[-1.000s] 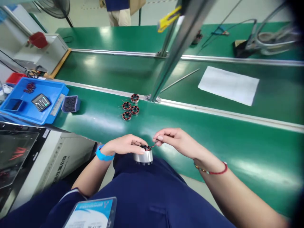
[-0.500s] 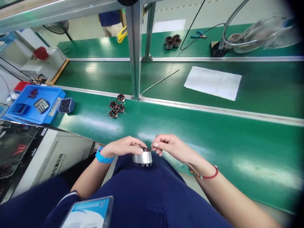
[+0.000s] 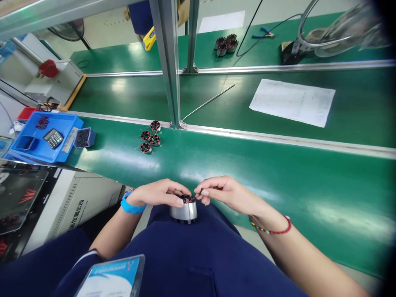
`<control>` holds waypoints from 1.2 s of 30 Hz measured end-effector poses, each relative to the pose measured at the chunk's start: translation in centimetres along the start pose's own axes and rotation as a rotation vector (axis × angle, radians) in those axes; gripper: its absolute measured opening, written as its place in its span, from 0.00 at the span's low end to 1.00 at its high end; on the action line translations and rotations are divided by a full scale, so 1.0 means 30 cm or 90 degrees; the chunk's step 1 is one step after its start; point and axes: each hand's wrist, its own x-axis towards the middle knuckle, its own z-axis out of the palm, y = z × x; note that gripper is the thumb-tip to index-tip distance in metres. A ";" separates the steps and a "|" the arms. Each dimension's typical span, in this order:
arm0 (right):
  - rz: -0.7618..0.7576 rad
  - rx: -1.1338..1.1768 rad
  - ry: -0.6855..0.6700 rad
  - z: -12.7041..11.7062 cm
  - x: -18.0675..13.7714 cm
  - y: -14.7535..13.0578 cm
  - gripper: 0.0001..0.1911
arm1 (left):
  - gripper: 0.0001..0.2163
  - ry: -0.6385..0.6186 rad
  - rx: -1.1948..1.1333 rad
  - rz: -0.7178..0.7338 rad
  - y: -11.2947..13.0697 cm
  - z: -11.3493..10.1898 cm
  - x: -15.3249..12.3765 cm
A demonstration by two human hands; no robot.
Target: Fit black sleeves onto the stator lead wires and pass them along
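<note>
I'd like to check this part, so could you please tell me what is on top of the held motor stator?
The left hand partly covers the motor stator. Black and red windings show on its exposed top; the surface beneath the hand cannot be seen.

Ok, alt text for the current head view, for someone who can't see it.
A person's left hand holds a silver cylindrical part while the right hand pinches a small dark piece near its top. Beyond, a green bench carries four wound rings, with a blue tray holding a calculator to the left.
</note>
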 end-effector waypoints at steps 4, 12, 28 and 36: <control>-0.010 0.017 -0.008 0.001 0.012 0.002 0.13 | 0.22 -0.022 0.029 0.003 0.002 -0.021 -0.004; -0.037 0.092 0.005 0.033 0.044 0.003 0.10 | 0.23 -0.047 0.024 0.015 -0.017 -0.057 -0.023; -0.076 -0.104 0.015 0.069 0.016 -0.009 0.10 | 0.22 -0.054 0.038 0.032 -0.025 -0.058 -0.057; -0.444 -0.597 0.196 0.141 -0.008 0.005 0.06 | 0.23 -0.054 0.047 0.040 -0.028 -0.022 -0.085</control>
